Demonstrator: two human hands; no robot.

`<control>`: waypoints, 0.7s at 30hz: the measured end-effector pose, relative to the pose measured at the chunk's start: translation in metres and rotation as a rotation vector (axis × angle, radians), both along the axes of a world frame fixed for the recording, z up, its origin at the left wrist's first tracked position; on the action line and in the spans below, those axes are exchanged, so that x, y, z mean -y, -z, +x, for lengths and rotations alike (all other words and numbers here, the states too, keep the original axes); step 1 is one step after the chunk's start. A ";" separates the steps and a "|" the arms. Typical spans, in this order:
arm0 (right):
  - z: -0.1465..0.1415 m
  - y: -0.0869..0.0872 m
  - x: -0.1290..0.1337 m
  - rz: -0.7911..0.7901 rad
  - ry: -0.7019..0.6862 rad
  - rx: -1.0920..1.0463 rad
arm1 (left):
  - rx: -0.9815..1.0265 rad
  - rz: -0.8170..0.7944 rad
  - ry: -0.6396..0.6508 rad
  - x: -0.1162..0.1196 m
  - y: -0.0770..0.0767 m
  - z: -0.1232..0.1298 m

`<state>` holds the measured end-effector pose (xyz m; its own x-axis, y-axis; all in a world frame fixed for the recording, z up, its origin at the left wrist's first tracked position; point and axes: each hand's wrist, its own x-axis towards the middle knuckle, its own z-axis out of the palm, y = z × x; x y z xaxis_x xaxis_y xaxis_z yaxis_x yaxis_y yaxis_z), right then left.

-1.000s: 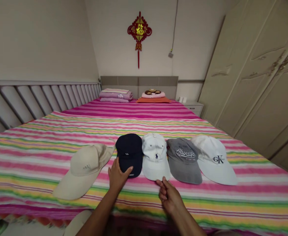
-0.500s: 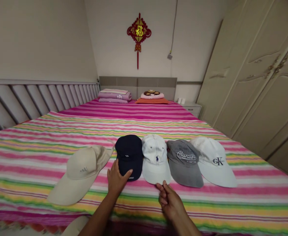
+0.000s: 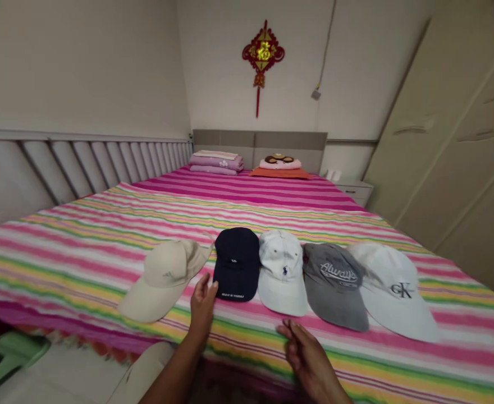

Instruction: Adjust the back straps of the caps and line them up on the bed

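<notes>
Five caps lie in a row on the striped bedspread. My left hand [image 3: 202, 303] is beside the lower left edge of the navy cap [image 3: 236, 264], thumb and fingers apart, with nothing in it. In front of the brim of the white cap with a small rider logo [image 3: 281, 272] is my right hand [image 3: 308, 356], fingers loosely bent and apart from the cap, holding nothing. A beige cap [image 3: 163, 275] lies tilted to the left of the navy one. On the right are a grey "Always" cap [image 3: 335, 283] and a white "CK" cap [image 3: 398, 292], partly overlapped by the grey one.
The bedspread [image 3: 82, 241] reaches back to folded bedding [image 3: 216, 163] and a pillow [image 3: 279, 163] by the headboard. A barred rail [image 3: 116, 163] runs along the left. At lower left are a green stool [image 3: 15, 356] and a rounded beige thing [image 3: 143, 370]. A wardrobe [image 3: 449, 151] stands right.
My left hand has come off the navy cap to its left side, uncovering the brim lettering. My right hand has drawn back from the white brim. The view has turned left.
</notes>
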<state>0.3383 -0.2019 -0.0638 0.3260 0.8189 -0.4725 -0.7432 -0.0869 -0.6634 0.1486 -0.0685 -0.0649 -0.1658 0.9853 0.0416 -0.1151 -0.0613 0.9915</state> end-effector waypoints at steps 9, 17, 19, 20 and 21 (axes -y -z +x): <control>0.003 0.014 0.025 -0.076 -0.137 0.157 | 0.733 -0.451 -0.439 0.052 0.004 -0.085; -0.009 0.016 0.023 -0.090 -0.268 0.244 | 0.863 -0.321 -0.318 0.026 -0.023 -0.125; -0.012 0.014 0.024 -0.079 -0.316 0.281 | 0.953 -0.200 -0.216 0.032 -0.021 -0.126; -0.014 0.013 0.024 -0.073 -0.337 0.299 | 1.005 -0.137 -0.165 0.037 -0.018 -0.126; -0.015 0.012 0.025 -0.064 -0.357 0.318 | 1.054 -0.082 -0.118 0.043 -0.013 -0.125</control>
